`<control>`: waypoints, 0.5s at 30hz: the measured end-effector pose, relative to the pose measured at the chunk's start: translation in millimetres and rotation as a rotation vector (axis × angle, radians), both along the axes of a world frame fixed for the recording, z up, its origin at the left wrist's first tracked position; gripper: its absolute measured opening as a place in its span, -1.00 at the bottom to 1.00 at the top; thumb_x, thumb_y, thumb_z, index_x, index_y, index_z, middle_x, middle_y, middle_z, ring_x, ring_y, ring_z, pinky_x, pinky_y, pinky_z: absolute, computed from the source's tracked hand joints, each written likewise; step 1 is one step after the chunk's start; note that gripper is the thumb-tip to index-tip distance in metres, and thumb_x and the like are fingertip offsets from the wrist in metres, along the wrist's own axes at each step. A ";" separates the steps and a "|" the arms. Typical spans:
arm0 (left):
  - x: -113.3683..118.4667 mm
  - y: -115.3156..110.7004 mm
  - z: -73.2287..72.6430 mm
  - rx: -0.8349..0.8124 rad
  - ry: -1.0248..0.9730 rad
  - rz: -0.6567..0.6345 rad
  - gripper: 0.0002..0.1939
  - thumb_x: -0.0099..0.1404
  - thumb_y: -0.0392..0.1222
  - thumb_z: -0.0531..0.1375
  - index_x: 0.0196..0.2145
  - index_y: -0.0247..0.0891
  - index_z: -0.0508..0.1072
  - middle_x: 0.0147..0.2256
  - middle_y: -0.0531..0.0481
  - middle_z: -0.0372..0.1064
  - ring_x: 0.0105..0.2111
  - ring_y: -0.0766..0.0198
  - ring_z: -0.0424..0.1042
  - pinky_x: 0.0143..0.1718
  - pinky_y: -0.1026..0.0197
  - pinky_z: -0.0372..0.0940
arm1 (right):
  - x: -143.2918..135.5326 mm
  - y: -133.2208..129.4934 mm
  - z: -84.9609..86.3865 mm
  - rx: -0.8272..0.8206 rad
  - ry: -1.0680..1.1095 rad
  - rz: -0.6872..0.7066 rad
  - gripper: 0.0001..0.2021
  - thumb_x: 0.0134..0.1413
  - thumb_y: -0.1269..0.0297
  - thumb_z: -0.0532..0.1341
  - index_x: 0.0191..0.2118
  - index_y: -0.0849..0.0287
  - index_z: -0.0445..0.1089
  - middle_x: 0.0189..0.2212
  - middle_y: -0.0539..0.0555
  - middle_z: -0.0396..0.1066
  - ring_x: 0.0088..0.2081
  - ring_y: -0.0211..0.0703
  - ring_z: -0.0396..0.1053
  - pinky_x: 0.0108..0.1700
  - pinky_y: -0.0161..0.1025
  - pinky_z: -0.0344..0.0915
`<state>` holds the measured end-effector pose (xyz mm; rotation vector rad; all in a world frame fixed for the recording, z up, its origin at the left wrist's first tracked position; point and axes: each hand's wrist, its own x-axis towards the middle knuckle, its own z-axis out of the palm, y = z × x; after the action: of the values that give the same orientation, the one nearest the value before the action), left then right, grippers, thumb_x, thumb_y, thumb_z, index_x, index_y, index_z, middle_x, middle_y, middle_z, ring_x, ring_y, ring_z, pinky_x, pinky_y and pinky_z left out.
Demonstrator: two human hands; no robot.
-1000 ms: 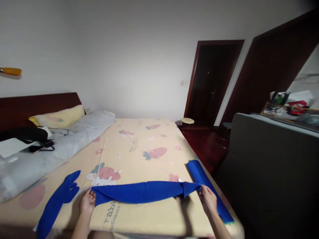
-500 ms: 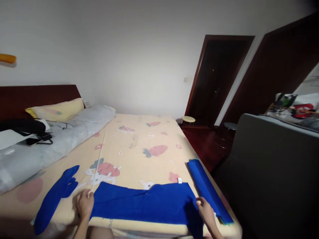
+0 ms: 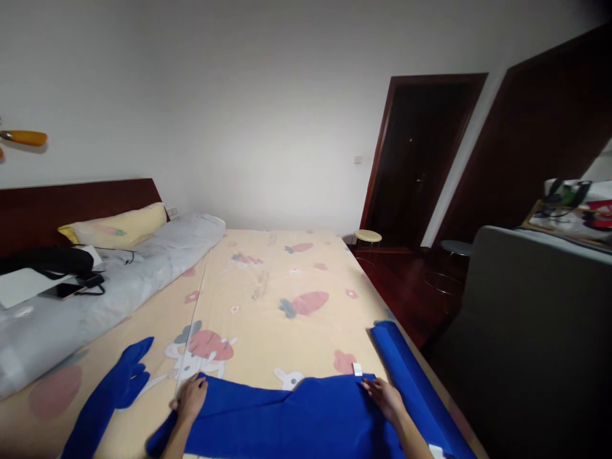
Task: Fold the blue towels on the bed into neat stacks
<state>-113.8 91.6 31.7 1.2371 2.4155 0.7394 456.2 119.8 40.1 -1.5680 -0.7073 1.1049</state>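
A pair of blue trousers point(image 3: 287, 417), folded lengthwise with a white tag point(image 3: 357, 370) at the waist end, lies flat along the near edge of the bed. My left hand point(image 3: 191, 398) is closed on the upper corner at the leg end. At the waist end, just below the tag, my right hand point(image 3: 385, 398) pinches the upper corner. A rolled blue cloth point(image 3: 415, 386) is just right of my right hand. Left of my left hand lies a bunched blue cloth point(image 3: 102, 401). The lower edge of the trousers runs out of view.
The bed point(image 3: 258, 306) has a patterned sheet. A grey covered bundle point(image 3: 143, 268) with a phone point(image 3: 69, 291) and a black bag point(image 3: 48, 260) lies along its left. Stools point(image 3: 367, 236) and a grey panel point(image 3: 530, 331) stand to the right.
My left hand has moved right and up onto the trousers' corner. My right hand has slid up toward the tag. The view has tilted up, so the bed sits lower.
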 end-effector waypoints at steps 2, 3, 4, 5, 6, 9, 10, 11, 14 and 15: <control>-2.7 -1.2 -0.8 0.020 -0.005 -0.004 -0.82 0.03 -0.25 0.12 -0.50 -0.17 0.54 -0.07 -0.09 0.53 0.07 0.08 0.37 0.17 0.17 0.15 | 3.4 3.5 -2.2 -0.056 0.057 0.039 -0.87 -0.31 0.15 0.19 -0.61 0.07 0.27 -0.57 0.11 0.52 -0.40 0.07 0.53 -0.35 -0.12 0.45; -4.8 -1.1 -0.5 0.030 -0.009 -0.001 -0.83 0.02 -0.25 0.13 -0.51 -0.16 0.54 -0.10 -0.07 0.55 0.06 0.08 0.38 0.16 0.17 0.16 | 5.5 5.4 -2.6 -0.080 0.074 0.052 -0.88 -0.30 0.16 0.18 -0.61 0.07 0.28 -0.57 0.10 0.52 -0.39 0.06 0.53 -0.33 -0.13 0.45; -7.5 -0.5 0.4 0.041 -0.014 0.002 -0.83 0.02 -0.24 0.13 -0.51 -0.15 0.54 -0.13 -0.05 0.56 0.04 0.08 0.40 0.15 0.16 0.18 | 7.9 7.5 -2.4 -0.096 0.085 0.060 -0.88 -0.29 0.16 0.16 -0.61 0.07 0.29 -0.56 0.11 0.52 -0.38 0.05 0.53 -0.32 -0.15 0.45; -10.8 0.8 1.9 0.052 -0.021 0.005 -0.83 0.01 -0.24 0.13 -0.51 -0.15 0.54 -0.15 -0.04 0.57 0.01 0.08 0.42 0.13 0.16 0.20 | 10.6 9.6 -1.6 -0.105 0.092 0.064 -0.87 -0.29 0.15 0.15 -0.60 0.08 0.30 -0.55 0.11 0.53 -0.36 0.04 0.54 -0.32 -0.16 0.44; -14.5 2.8 4.0 0.065 -0.027 0.008 -0.83 0.01 -0.23 0.12 -0.51 -0.15 0.54 -0.16 -0.03 0.57 -0.01 0.09 0.43 0.11 0.16 0.22 | 13.5 11.9 -0.2 -0.109 0.097 0.067 -0.86 -0.28 0.15 0.14 -0.59 0.08 0.32 -0.53 0.12 0.53 -0.34 0.03 0.54 -0.32 -0.18 0.43; -28.3 14.0 13.5 0.109 -0.045 0.015 -0.80 0.02 -0.21 0.11 -0.47 -0.15 0.54 -0.15 -0.03 0.55 -0.02 0.10 0.43 0.10 0.15 0.23 | 23.4 20.1 7.1 -0.089 0.104 0.066 -0.82 -0.31 0.12 0.16 -0.54 0.10 0.38 -0.48 0.14 0.56 -0.30 0.02 0.54 -0.32 -0.22 0.42; -33.2 19.6 17.3 0.124 -0.050 0.017 -0.79 0.03 -0.20 0.10 -0.45 -0.16 0.55 -0.13 -0.04 0.54 0.00 0.09 0.42 0.12 0.14 0.22 | 26.6 23.6 10.2 -0.076 0.106 0.062 -0.79 -0.32 0.11 0.17 -0.52 0.11 0.40 -0.48 0.14 0.56 -0.29 0.03 0.54 -0.32 -0.22 0.41; -37.9 26.0 21.1 0.138 -0.056 0.018 -0.77 0.04 -0.19 0.09 -0.43 -0.17 0.55 -0.10 -0.05 0.53 0.01 0.09 0.41 0.14 0.12 0.21 | 29.6 27.7 13.3 -0.061 0.107 0.056 -0.77 -0.34 0.09 0.18 -0.51 0.11 0.41 -0.48 0.14 0.56 -0.30 0.03 0.53 -0.33 -0.22 0.41; -48.5 49.5 31.7 0.174 -0.076 0.017 -0.74 0.06 -0.17 0.08 -0.37 -0.20 0.54 -0.04 -0.07 0.47 0.05 0.07 0.37 0.19 0.07 0.15 | 36.1 44.0 21.9 -0.004 0.103 0.032 -0.70 -0.40 0.05 0.24 -0.48 0.15 0.42 -0.48 0.15 0.56 -0.31 0.04 0.53 -0.34 -0.22 0.40; -50.3 58.1 34.5 0.183 -0.084 0.015 -0.74 0.07 -0.16 0.09 -0.35 -0.21 0.54 -0.02 -0.07 0.46 0.06 0.07 0.36 0.21 0.06 0.14 | 37.4 50.8 24.3 0.015 0.097 0.025 -0.68 -0.41 0.04 0.26 -0.47 0.16 0.43 -0.47 0.16 0.56 -0.30 0.04 0.53 -0.34 -0.21 0.40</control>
<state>-164.1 149.8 66.1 1.2286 2.3345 1.0159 493.6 170.7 64.4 -1.4854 -0.6701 1.1834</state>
